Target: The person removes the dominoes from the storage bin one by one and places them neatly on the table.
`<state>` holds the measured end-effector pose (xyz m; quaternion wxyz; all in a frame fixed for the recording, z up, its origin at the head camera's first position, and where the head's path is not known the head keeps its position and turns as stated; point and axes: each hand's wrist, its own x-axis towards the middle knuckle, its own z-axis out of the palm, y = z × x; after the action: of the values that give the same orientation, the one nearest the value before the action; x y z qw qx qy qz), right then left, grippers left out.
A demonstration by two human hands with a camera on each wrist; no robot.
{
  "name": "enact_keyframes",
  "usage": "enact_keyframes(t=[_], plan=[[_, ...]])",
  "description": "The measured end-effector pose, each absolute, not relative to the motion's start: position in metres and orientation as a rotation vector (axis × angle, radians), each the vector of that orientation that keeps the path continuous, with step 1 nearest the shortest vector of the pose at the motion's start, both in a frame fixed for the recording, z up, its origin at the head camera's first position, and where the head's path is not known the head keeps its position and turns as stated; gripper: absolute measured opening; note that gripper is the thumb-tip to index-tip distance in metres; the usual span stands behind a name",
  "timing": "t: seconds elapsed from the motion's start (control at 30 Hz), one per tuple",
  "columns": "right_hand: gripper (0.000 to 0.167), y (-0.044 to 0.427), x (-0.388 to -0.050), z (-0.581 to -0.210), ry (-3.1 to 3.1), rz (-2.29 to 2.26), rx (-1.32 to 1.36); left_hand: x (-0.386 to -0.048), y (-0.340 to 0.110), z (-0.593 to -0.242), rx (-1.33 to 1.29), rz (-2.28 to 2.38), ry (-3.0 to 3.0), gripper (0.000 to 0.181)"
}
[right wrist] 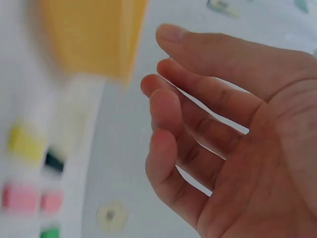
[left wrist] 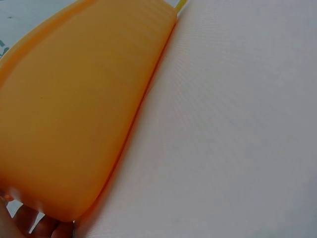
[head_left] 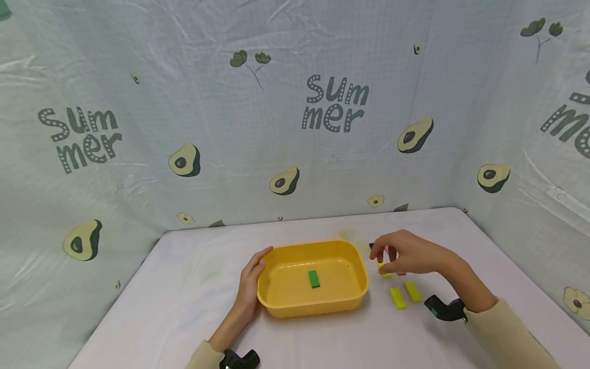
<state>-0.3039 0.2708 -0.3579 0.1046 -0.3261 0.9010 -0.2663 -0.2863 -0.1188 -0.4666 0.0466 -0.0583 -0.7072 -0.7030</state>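
My left hand (head_left: 249,284) holds the left end of a yellow plastic tray (head_left: 318,310), its thumb by the rim and several fingertips against the outer wall (left wrist: 74,114). Inside the tray lies one small green block (head_left: 314,279). To the right of the tray, my right hand (head_left: 410,251) hovers over a group of small blocks. Its fingers are loosely bent, with a gap to the thumb and nothing between them. Below it are a yellow block (head_left: 385,270) and pink blocks (right wrist: 20,197), partly hidden by the hand in the head view.
Two more yellow blocks, a left one (head_left: 397,298) and a right one (head_left: 413,291), lie nearer the front. The right wrist view shows a blurred black block (right wrist: 54,161) and a green block (right wrist: 49,232). A printed curtain (head_left: 207,102) surrounds the white table (head_left: 184,307).
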Motion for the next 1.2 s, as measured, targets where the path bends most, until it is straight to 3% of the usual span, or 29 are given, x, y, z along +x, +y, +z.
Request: enact_keyframes(t=[0.2,0.47,0.8,1.2], plan=[[0.024,0.214,-0.307,-0.353,2.644,-0.817,-1.12,-0.285,-0.118,-0.468,-0.173,-2.14,-2.157,0.046],[0.042,0.156,-0.31,-0.382,2.644,-0.752,-1.03,-0.285,-0.117,-0.469,-0.164,-2.109,-2.181,0.046],[0.045,0.133,-0.314,-0.414,2.725,-0.665,-0.979,-0.283,-0.119,-0.468,-0.137,-2.081,-2.196,0.046],[0.046,0.132,-0.311,-0.425,2.773,-0.553,-1.027,-0.284,-0.118,-0.471,-0.168,-2.138,-2.172,0.046]])
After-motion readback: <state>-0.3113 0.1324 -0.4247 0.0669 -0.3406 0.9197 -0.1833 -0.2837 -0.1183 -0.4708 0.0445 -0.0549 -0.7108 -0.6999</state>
